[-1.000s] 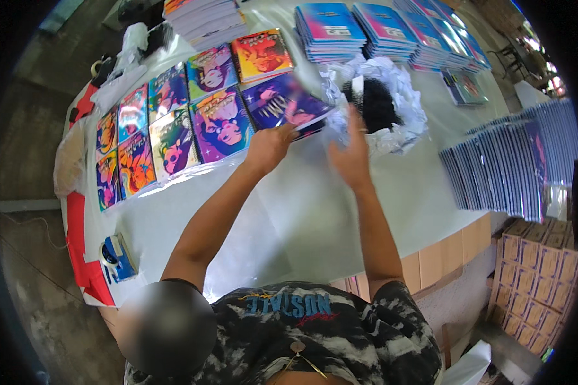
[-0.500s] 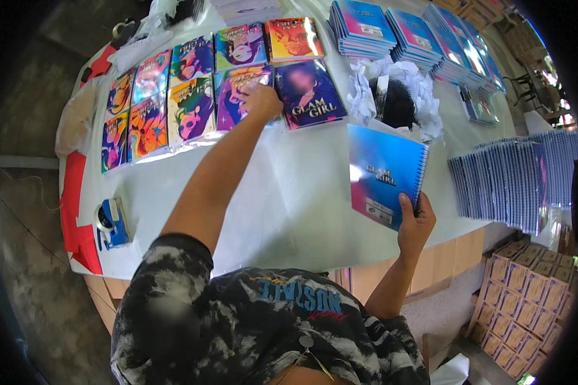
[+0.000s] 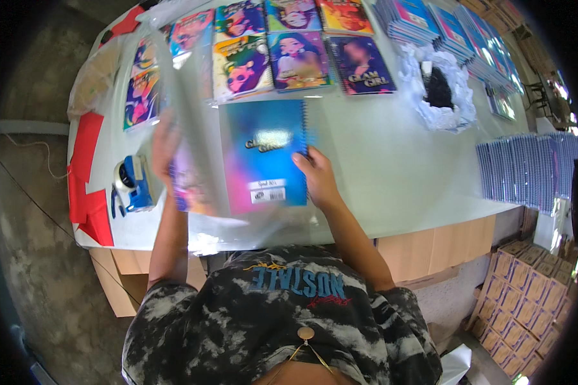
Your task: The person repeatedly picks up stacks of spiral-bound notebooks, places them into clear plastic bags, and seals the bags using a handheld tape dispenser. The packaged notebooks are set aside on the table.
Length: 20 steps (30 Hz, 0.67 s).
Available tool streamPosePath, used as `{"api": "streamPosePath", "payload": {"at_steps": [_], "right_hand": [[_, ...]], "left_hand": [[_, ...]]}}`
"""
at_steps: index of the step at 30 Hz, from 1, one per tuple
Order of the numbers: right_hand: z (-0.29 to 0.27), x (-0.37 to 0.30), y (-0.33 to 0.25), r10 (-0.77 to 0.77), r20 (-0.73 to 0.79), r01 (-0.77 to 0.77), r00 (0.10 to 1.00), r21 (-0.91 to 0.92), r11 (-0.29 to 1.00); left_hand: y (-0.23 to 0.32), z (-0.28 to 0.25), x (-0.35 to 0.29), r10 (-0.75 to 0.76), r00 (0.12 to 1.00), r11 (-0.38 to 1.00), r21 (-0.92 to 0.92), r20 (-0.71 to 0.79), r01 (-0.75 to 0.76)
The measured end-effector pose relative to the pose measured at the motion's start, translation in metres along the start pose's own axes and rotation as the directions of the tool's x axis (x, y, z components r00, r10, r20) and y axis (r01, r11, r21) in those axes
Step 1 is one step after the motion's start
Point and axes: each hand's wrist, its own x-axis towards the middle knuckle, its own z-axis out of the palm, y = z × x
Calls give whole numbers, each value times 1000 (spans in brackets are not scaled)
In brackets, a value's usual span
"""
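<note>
A blue and pink spiral notebook [image 3: 263, 157] lies face up over the near part of the table. My right hand [image 3: 318, 173] grips its coiled right edge, thumb on top. My left hand [image 3: 165, 147], smeared by motion, is closed at the side of a purple and pink notebook [image 3: 189, 179], held steeply beside the blue one. A pale, blurred band runs up from it; whether that is pages or clear plastic I cannot tell. Beyond my hands lie two rows of colourful notebooks, among them a purple one [image 3: 298, 61] and a dark one [image 3: 363, 64].
Blue notebooks [image 3: 414, 19] stand in stacks at the far right. Crumpled white paper [image 3: 453, 96] surrounds a black thing. More spiral notebooks [image 3: 526, 170] are lined up at the right edge. A blue tape dispenser [image 3: 135, 183] and red pieces [image 3: 87, 167] sit at left; cartons [image 3: 520, 308] are stacked lower right.
My left hand has drawn back from the notebook rows toward me, with a purple notebook. The blue notebook in my right hand has moved left, to in front of me. My view has shifted.
</note>
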Motion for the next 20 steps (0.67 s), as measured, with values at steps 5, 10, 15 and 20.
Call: {"api": "streamPosePath", "payload": {"at_steps": [5,10,15,20], "right_hand": [[11,48,75,137,-22,-137,990,-326,935],[47,41,47,89,-37,-80,995,-831,551],[67,54,33,171,-24,-22,985,-1000,-15],[73,144,-14,171,-68,-79,983,-995,61]], "left_hand": [[-79,-21,-76,16,758,868,367,652,-334],[-100,-54,-69,-93,963,976,213,252,39],[-170,-101,-54,-342,937,910,225,-69,349],[-176,-92,9,-291,952,894,330,-91,304]]}}
